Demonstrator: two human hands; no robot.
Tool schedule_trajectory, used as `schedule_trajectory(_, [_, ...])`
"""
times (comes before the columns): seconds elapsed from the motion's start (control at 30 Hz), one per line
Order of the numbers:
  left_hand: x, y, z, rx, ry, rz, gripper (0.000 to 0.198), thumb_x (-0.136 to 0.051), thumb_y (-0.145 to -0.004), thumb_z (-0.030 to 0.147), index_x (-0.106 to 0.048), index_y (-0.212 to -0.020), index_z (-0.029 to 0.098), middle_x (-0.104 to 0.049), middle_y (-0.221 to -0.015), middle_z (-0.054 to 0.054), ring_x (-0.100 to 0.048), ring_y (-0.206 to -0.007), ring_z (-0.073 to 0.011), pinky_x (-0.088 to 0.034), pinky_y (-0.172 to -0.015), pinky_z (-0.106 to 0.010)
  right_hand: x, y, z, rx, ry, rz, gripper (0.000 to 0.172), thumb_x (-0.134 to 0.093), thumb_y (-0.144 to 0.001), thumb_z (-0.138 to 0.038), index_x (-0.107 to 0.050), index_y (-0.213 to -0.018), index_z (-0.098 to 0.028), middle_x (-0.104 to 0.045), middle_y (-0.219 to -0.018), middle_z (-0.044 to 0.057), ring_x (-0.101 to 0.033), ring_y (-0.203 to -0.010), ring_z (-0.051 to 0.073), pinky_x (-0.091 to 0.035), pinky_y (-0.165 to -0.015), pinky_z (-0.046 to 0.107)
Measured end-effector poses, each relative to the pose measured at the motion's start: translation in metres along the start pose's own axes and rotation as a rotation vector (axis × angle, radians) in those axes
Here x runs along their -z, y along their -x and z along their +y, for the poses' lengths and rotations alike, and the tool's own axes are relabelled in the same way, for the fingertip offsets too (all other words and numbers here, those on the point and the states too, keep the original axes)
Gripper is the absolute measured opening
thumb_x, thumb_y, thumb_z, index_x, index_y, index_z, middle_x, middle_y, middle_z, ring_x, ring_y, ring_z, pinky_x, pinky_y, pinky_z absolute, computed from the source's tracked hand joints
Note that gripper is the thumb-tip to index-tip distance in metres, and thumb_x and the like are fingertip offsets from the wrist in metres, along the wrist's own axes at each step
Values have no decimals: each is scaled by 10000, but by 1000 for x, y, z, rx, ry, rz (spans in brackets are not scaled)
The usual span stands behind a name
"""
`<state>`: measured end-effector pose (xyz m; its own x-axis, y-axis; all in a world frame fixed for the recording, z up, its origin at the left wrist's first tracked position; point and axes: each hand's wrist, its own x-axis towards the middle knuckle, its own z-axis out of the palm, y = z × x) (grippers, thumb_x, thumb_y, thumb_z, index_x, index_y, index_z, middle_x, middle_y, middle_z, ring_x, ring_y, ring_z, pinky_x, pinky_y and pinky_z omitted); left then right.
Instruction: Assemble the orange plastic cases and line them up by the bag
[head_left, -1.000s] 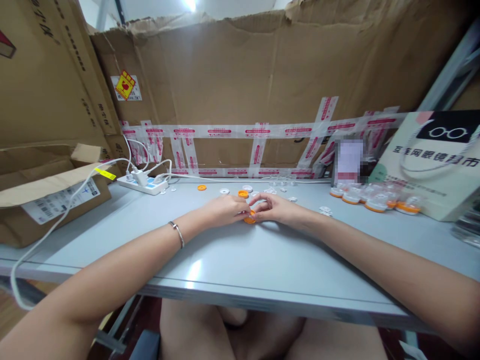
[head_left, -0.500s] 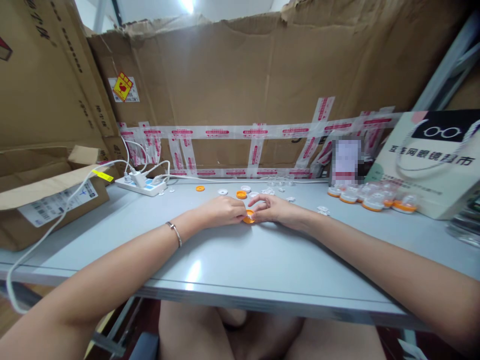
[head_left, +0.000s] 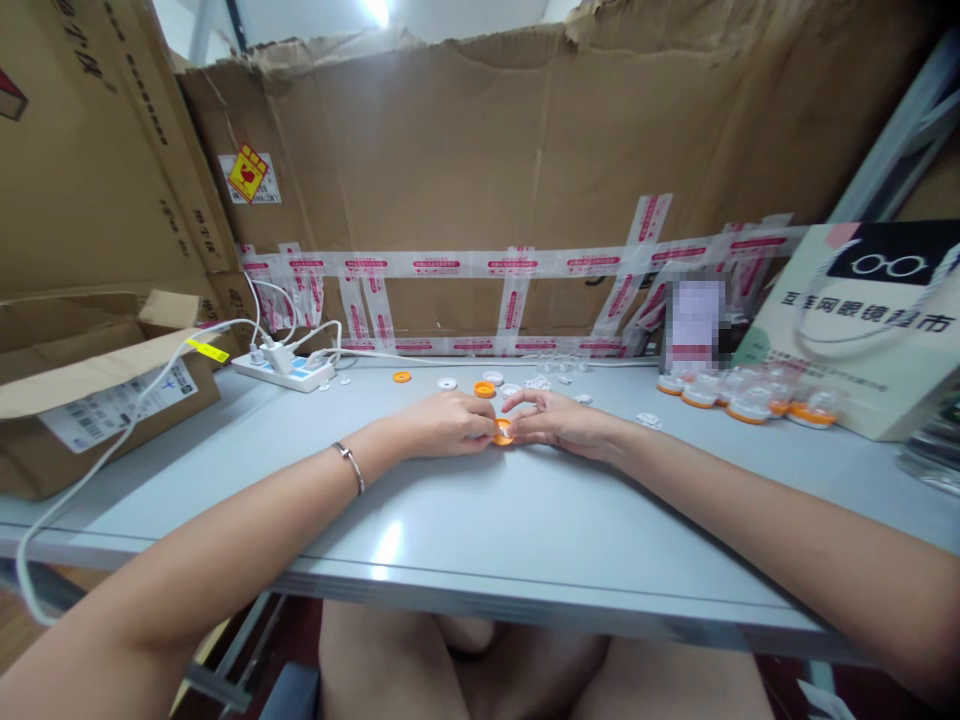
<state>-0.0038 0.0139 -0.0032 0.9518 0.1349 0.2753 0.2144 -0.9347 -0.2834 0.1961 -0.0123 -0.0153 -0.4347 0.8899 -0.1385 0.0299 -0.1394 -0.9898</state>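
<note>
Both my hands meet at the middle of a grey table. My left hand and my right hand pinch a small orange round cap between their fingertips, low over the table top. The index finger of my right hand is raised a little. A thin bracelet circles my left wrist. Just behind the hands lie loose orange caps, white discs and small clear pieces.
A white power strip with plugs and a trailing cable sits at the back left beside an open cardboard box. Taped cardboard walls close off the back. A row of clear, orange-based cases stands at the right before a paper bag.
The hands have stayed together on the orange cap, with only small finger shifts. The view has moved slightly.
</note>
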Motion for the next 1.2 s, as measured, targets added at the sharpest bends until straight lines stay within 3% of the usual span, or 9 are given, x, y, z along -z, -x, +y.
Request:
schedule_trajectory(0.23, [3, 1, 0, 67, 166, -8, 227, -462, -814, 217, -628, -959, 162, -630, -957, -83, -581, -849, -156, -439, -750, -240, -2, -1, 1, 1, -31, 27, 343, -718, -590, -167, -499, -854, -178, -670, -717, 15, -658, -748, 141, -475, -864, 326])
schedule_trajectory(0.6, [-9, 0, -6, 253, 353, 162, 187, -475, -831, 269, -617, -881, 158, -640, -913, -63, -590, -846, -138, -441, -769, -249, -3, -6, 1, 83, -57, 114, 401, -747, -551, -129, -558, -903, -168, -665, -774, 10, -637, -754, 120, -453, -881, 315])
schedule_trajectory(0.8, [-5, 2, -8, 497, 368, 206, 310, -498, -803, 364, -559, -1028, 160, -640, -983, -62, -587, -861, -147, -449, -748, -260, 7, -7, -5, 115, -55, 234, 349, -740, -570, -143, -584, -881, -173, -677, -815, 32, -637, -802, 147, -443, -906, 329])
schedule_trajectory(0.97, [-5, -8, -24, 488, 155, 4, 332, -472, -811, 318, -537, -1073, 124, -599, -1039, -115, -550, -938, -205, -428, -803, -319, 25, -6, -13, 226, -113, 369, 314, -713, -588, -107, -583, -865, -178, -676, -835, 22, -628, -816, 129, -440, -920, 289])
schedule_trajectory(1.2, [-24, -65, -38, 256, 17, -164, 253, -454, -794, 191, -564, -1016, 142, -603, -1006, -105, -531, -956, -210, -403, -825, -316, 31, -5, -17, 290, -107, 395, 295, -707, -582, -106, -600, -848, -173, -680, -815, 30, -625, -834, 148, -442, -906, 319])
